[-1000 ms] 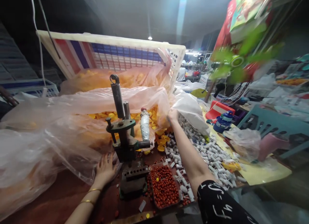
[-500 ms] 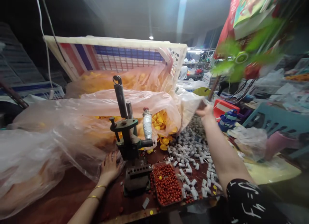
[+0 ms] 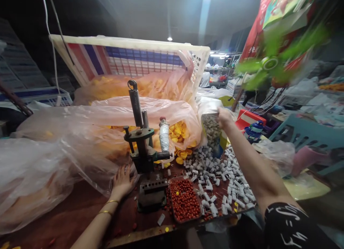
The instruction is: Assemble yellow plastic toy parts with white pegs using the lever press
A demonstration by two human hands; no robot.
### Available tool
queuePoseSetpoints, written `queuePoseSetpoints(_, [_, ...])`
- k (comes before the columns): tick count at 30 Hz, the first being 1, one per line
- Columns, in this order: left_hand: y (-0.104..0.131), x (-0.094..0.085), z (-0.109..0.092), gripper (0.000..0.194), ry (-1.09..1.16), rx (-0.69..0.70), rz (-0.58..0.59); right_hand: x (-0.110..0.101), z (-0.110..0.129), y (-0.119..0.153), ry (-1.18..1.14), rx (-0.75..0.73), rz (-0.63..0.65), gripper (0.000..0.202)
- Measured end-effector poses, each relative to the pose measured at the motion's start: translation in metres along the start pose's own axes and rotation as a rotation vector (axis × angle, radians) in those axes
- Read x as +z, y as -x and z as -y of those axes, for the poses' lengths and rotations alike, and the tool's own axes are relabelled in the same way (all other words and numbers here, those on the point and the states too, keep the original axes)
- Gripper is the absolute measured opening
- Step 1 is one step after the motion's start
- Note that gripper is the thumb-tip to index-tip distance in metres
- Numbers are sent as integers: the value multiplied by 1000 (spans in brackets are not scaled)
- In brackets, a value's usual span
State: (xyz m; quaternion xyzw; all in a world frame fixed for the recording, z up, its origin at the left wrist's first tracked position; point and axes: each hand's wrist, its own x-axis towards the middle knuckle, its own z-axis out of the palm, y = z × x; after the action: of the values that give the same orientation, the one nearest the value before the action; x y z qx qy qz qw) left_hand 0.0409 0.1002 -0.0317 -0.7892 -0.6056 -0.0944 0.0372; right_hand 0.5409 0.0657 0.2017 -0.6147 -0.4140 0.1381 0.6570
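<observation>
My right hand (image 3: pixel 225 118) is closed on the edge of a plastic bag (image 3: pixel 211 129) with many small grey parts inside. Below it a heap of grey-white pieces with thin metal pins (image 3: pixel 212 166) spreads over the table. My left hand (image 3: pixel 123 181) lies with spread fingers at the edge of a clear plastic sheet (image 3: pixel 88 163), left of a hand press (image 3: pixel 142 148). The press has a spring and a silver-wrapped handle. At its right foot stands a clear tray of red beads (image 3: pixel 185 200). Yellow pieces (image 3: pixel 178 132) show in the pink bag's opening behind the press.
A large white crate (image 3: pixel 129 43) with a pink bag of yellow pieces stands behind. To the right are a spinning green fan (image 3: pixel 269 63), a red box (image 3: pixel 248 120), a blue bottle (image 3: pixel 254 130) and a teal chair (image 3: pixel 301 134). The table's front edge (image 3: pixel 145 234) is near.
The bag at my right hand now hangs more upright, with its grey contents in view. The pile of grey pieces has spread further right. My left hand has stayed in place.
</observation>
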Motion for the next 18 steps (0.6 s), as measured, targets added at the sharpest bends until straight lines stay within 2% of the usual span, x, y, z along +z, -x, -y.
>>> queuePoseSetpoints(3, [-1,1,1,58,-5,3,0,-12,-1,24,-31,81,106,34])
queuePoseSetpoints(5, [-3,2,1,57,-16,10,6,-39,-3,44,-52,136,198,37])
queuePoseSetpoints(7, [-4,3,2,56,-25,18,12,-77,-9,71,-63,191,276,39])
queuePoseSetpoints(9, [-5,5,3,56,-32,29,10,-115,-26,110,71,235,177,44])
queuePoseSetpoints(10, [-6,6,4,56,-36,35,6,-129,-38,134,198,249,50,49])
queuePoseSetpoints(11, [-6,7,4,56,-40,41,-1,-137,-52,160,394,264,-134,54])
queuePoseSetpoints(12, [-6,8,5,56,-44,49,-6,-140,-67,187,521,289,-243,58])
queuePoseSetpoints(14, [-7,11,6,55,-49,63,-15,-128,-97,237,658,352,-320,65])
queuePoseSetpoints(16, [-8,12,7,55,-52,72,-21,-96,-120,270,996,426,-261,67])
queuePoseSetpoints(18, [-9,12,7,55,-50,71,-24,-54,-130,283,1161,466,-120,68])
